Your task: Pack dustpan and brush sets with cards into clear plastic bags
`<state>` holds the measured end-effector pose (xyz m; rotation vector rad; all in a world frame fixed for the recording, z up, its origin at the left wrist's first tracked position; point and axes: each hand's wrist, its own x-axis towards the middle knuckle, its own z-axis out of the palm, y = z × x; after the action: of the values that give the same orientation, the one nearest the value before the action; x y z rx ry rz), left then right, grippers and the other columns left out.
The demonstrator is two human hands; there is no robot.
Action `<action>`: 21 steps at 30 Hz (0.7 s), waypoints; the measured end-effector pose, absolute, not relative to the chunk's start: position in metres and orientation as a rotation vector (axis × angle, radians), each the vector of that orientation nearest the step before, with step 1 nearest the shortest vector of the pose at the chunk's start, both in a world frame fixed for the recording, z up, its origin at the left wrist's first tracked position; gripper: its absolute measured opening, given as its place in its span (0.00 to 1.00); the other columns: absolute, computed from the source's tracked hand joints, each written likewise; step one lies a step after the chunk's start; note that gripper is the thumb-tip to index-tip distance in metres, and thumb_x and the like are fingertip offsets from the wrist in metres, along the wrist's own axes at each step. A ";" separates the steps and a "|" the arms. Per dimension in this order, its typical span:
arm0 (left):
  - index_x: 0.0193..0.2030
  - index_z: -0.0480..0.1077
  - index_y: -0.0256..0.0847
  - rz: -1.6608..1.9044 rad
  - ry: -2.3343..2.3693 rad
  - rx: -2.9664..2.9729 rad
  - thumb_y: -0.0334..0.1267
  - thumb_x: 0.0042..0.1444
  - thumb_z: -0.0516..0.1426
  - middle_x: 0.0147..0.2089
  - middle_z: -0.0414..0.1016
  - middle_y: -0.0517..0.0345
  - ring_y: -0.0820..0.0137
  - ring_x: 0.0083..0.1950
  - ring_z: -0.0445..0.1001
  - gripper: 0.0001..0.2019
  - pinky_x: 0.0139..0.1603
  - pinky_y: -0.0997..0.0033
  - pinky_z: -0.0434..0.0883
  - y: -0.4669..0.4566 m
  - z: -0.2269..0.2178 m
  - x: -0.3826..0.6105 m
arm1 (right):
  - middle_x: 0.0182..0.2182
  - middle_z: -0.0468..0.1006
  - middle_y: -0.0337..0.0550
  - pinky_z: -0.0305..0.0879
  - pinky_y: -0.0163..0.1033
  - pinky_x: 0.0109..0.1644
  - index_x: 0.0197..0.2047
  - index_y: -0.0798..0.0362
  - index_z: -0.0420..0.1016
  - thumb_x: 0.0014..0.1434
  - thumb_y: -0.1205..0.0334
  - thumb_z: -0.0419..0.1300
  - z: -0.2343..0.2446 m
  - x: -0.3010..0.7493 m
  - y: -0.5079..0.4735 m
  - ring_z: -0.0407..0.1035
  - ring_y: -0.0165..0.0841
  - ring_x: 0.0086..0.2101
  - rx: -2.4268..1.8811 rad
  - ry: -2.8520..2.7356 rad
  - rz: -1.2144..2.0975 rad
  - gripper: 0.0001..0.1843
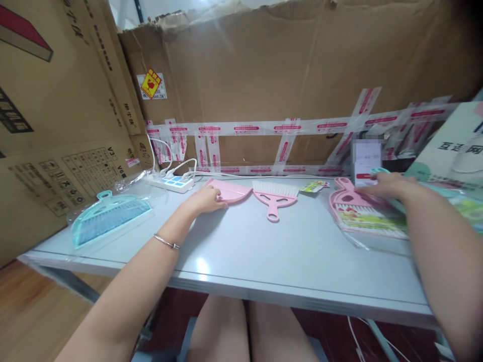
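My left hand (207, 200) is closed over the left end of a pink dustpan (234, 192) lying on the table; the dustpan's handle is hidden under it. Just right of that dustpan lies a pink hand brush (275, 198), white bristles away from me and handle towards me. My right hand (388, 185) reaches out with fingers stretched, in front of a phone (366, 158) standing upright. Below that hand is a bagged pink dustpan and brush set (343, 201). A turquoise loop (379, 171) shows by its fingers; whether they touch it I cannot tell.
At left lies a bagged turquoise dustpan and brush (111, 216). A power strip (171, 182) with plugged cables sits at the back. Large cardboard boxes (241, 75) stand behind and to the left. A printed card (315, 186) lies near the back; a white printed box (449, 146) is at right.
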<state>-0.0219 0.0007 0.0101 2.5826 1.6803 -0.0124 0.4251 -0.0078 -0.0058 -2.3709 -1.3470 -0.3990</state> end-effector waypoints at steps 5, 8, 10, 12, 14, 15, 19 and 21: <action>0.51 0.68 0.35 -0.015 1.639 2.590 0.52 0.53 0.51 0.53 0.70 0.42 0.57 0.51 0.70 0.25 0.47 0.66 0.65 0.002 0.011 -0.024 | 0.30 0.77 0.58 0.54 0.42 0.29 0.24 0.57 0.77 0.41 0.69 0.65 -0.004 0.425 -0.015 0.67 0.38 0.28 -2.530 -1.226 -0.187 0.02; 0.52 0.68 0.34 -0.017 1.622 2.591 0.52 0.53 0.51 0.53 0.71 0.42 0.57 0.50 0.71 0.26 0.47 0.66 0.66 0.001 0.012 -0.024 | 0.37 0.76 0.61 0.54 0.43 0.31 0.32 0.58 0.80 0.45 0.72 0.60 0.004 0.413 -0.022 0.68 0.40 0.32 -2.516 -1.141 -0.217 0.10; 0.53 0.67 0.33 -0.012 1.619 2.590 0.52 0.53 0.51 0.53 0.70 0.41 0.56 0.51 0.70 0.27 0.47 0.65 0.65 0.000 0.013 -0.024 | 0.38 0.77 0.61 0.54 0.42 0.31 0.35 0.60 0.81 0.46 0.72 0.59 0.012 0.403 -0.027 0.67 0.40 0.32 -2.468 -1.119 -0.227 0.12; 0.53 0.67 0.33 -0.005 1.615 2.589 0.51 0.53 0.51 0.53 0.70 0.40 0.56 0.51 0.70 0.27 0.47 0.65 0.65 -0.001 0.013 -0.024 | 0.38 0.77 0.60 0.55 0.42 0.32 0.37 0.61 0.81 0.47 0.73 0.58 0.020 0.391 -0.033 0.67 0.39 0.32 -2.397 -1.114 -0.245 0.14; 0.52 0.67 0.33 0.000 1.615 2.584 0.51 0.53 0.51 0.53 0.70 0.41 0.56 0.51 0.70 0.26 0.47 0.65 0.65 -0.001 0.014 -0.024 | 0.37 0.77 0.60 0.56 0.41 0.33 0.39 0.61 0.81 0.48 0.73 0.56 0.030 0.378 -0.037 0.67 0.38 0.32 -2.303 -1.118 -0.275 0.16; 0.52 0.68 0.34 0.002 1.615 2.582 0.51 0.53 0.51 0.53 0.70 0.41 0.56 0.51 0.70 0.26 0.47 0.66 0.65 -0.001 0.014 -0.024 | 0.37 0.77 0.59 0.56 0.41 0.34 0.41 0.61 0.80 0.49 0.73 0.55 0.034 0.370 -0.040 0.67 0.38 0.32 -2.251 -1.121 -0.293 0.17; 0.52 0.68 0.34 0.009 1.613 2.570 0.52 0.52 0.51 0.53 0.71 0.42 0.56 0.50 0.71 0.27 0.46 0.66 0.66 0.000 0.013 -0.025 | 0.34 0.78 0.52 0.59 0.38 0.36 0.48 0.59 0.77 0.52 0.70 0.52 0.042 0.337 -0.045 0.67 0.35 0.30 -1.976 -1.186 -0.319 0.21; 0.52 0.67 0.34 0.013 1.611 2.565 0.52 0.51 0.52 0.53 0.70 0.42 0.56 0.51 0.70 0.27 0.46 0.66 0.65 0.000 0.012 -0.025 | 0.34 0.78 0.50 0.60 0.36 0.37 0.48 0.58 0.76 0.53 0.69 0.51 0.040 0.322 -0.044 0.67 0.33 0.30 -1.845 -1.274 -0.278 0.21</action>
<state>-0.0248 0.0003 0.0120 2.5654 1.6112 0.0127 0.3220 -0.0442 0.0397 -1.8453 -1.2742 -0.2783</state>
